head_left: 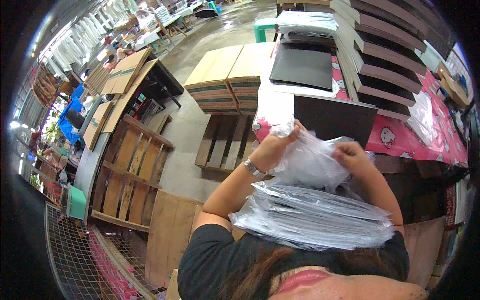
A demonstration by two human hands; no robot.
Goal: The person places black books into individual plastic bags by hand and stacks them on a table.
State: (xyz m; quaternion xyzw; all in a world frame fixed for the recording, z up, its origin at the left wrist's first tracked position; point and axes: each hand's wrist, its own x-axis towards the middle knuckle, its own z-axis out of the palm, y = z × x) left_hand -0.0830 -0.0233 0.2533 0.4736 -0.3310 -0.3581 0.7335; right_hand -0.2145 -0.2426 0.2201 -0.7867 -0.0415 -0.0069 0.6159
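Black shirt [215, 260], mine, nearest; just beyond it, before my chest, one thick stack of clear bags [312, 217], flat, edges uneven, support hidden. Loose bag [312, 162], one, clear plastic, crumpled, hanging between my two hands above that stack and on the near side of the worktop [392, 142], which has a pink printed cover. Progress, by my judgement: this bag is off the pile and in handling, with nothing that I can make out inside it; many others lie unused in the stack, so most of the work appears left. Black panel [332, 117], one, large, flat, just past the bag and not in plastic; smaller black sheet [301, 65], one, farther back; tall pile of black slabs [382, 75], to the right, likewise unbagged as far as I see. Left hand [276, 145], mine, wristwatch [253, 167] at the wrist: fingers curled inward, pinching the bag's upper left part, where it bunches whitish. Right hand [352, 155], mine, slightly blurred: fingers bent close together, seemingly pinching the bag's right edge; exact fingertip contact I cannot tell. Neither set of fingers spread.
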